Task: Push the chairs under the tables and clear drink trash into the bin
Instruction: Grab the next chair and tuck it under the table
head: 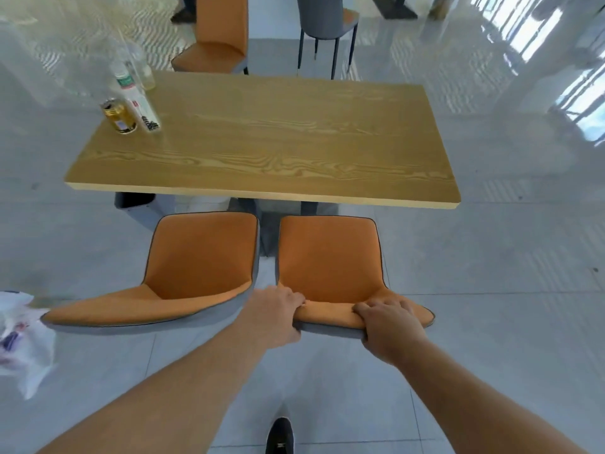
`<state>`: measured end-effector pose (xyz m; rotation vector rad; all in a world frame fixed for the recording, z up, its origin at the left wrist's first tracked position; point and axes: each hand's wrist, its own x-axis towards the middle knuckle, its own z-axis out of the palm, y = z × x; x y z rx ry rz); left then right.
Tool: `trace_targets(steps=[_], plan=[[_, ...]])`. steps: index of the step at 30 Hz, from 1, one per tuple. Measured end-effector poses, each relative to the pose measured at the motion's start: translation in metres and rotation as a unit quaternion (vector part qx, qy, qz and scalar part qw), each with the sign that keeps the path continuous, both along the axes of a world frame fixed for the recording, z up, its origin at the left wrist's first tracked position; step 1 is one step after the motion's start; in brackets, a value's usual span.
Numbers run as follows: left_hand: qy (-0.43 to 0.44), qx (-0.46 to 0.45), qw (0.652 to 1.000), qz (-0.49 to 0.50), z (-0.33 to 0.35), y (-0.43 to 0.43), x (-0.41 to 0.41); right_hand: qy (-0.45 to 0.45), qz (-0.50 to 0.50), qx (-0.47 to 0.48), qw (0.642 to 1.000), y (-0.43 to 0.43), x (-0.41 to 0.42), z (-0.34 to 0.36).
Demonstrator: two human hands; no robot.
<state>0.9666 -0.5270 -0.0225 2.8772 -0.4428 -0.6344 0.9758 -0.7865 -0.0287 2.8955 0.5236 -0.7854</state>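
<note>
Two orange chairs with grey backs stand side by side before a wooden table [294,149]. Both my hands grip the top of the right chair's backrest [330,314]: my left hand [278,311] at its left end, my right hand [388,326] near its right end. The right chair's seat [327,253] lies just short of the table's near edge. The left chair [199,257] stands untouched beside it. At the table's far left corner stand a gold can [119,116], a white carton [142,108] and clear bottles [131,73].
A white plastic bag [23,339] lies on the floor at the left. A grey bin [137,204] shows under the table's left end. Beyond the table stand an orange chair [216,37] and a grey chair [327,21]. My shoe [280,435] is at the bottom.
</note>
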Motion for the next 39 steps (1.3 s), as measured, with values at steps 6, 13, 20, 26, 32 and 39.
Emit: trace_targets(steps=[6,13,20,26,32,39], plan=[[-0.042,0.168,0.976,0.131,-0.010,0.123,-0.035,0.008,-0.016,0.029,0.999,0.059,-0.036,-0.004],[-0.077,0.100,0.978,0.165,-0.011,0.171,-0.043,-0.015,0.018,0.019,1.000,0.117,-0.027,-0.013],[-0.072,0.030,0.994,0.071,-0.028,0.156,-0.056,0.008,0.127,0.071,0.989,0.133,-0.026,-0.016],[0.082,0.073,0.990,0.093,-0.002,0.137,-0.016,0.091,0.105,0.058,0.989,0.135,-0.003,-0.004],[-0.057,-0.025,0.983,0.175,0.110,0.043,0.100,-0.122,-0.114,0.223,0.960,0.047,0.087,0.100],[-0.254,-0.097,0.962,0.037,0.292,-0.198,0.221,-0.373,-0.156,0.195,0.894,-0.198,0.168,0.293]])
